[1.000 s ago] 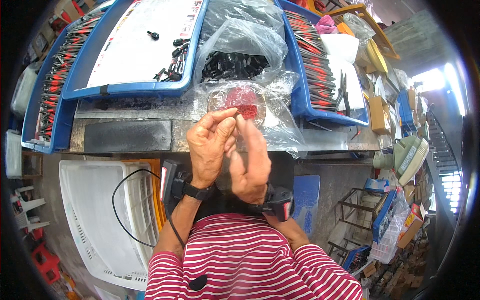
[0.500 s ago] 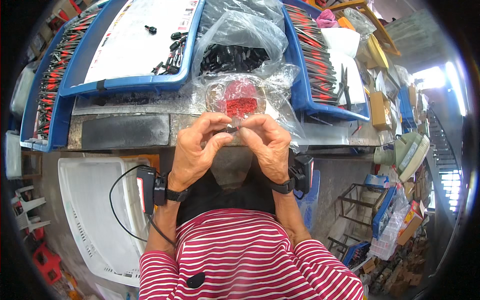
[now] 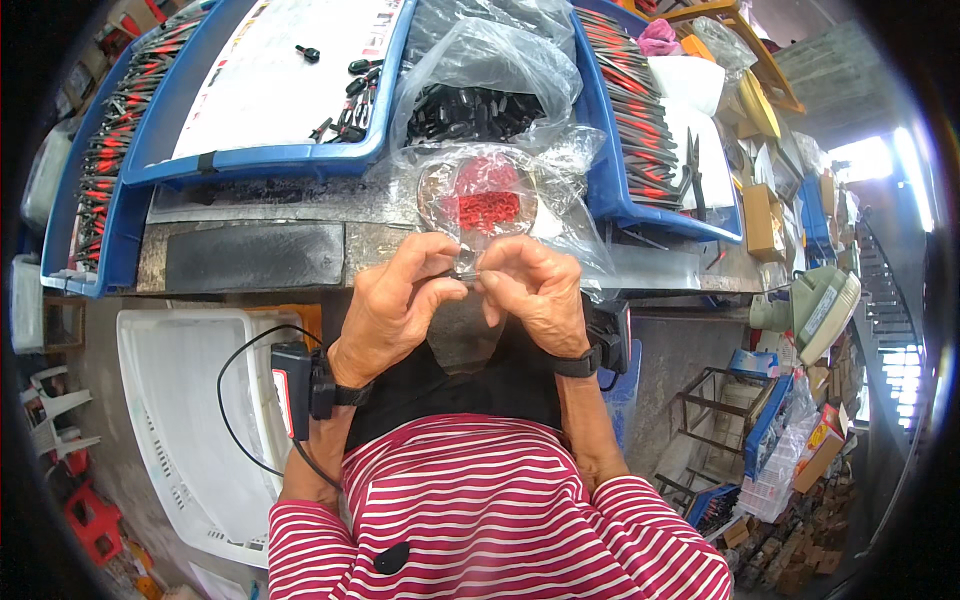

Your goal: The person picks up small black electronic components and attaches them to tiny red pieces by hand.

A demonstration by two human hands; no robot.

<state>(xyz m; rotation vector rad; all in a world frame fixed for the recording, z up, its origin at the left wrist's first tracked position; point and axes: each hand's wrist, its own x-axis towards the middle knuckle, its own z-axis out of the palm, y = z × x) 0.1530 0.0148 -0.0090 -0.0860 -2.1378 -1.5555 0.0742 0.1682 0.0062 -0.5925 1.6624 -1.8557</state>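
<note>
My left hand and my right hand meet at the front edge of the bench, fingertips almost touching. Each is closed in a pinch on something small and dark, too small and too covered by the fingers to name. Just beyond them lies a round dish of small red pieces, partly under clear plastic film. Behind the dish, an opened clear plastic bag holds many small black parts.
A blue tray at left carries white paper and several black parts. Blue bins of red-and-black slim tools flank the bench; pliers lie in the right one. A dark flat pad sits at the front edge. Below left stands a white crate.
Both hands have come slightly lower, and the right fingers have shifted and curled a little. The pinch at the fingertips continues. Bench items look the same, with a slight shift of the view.
</note>
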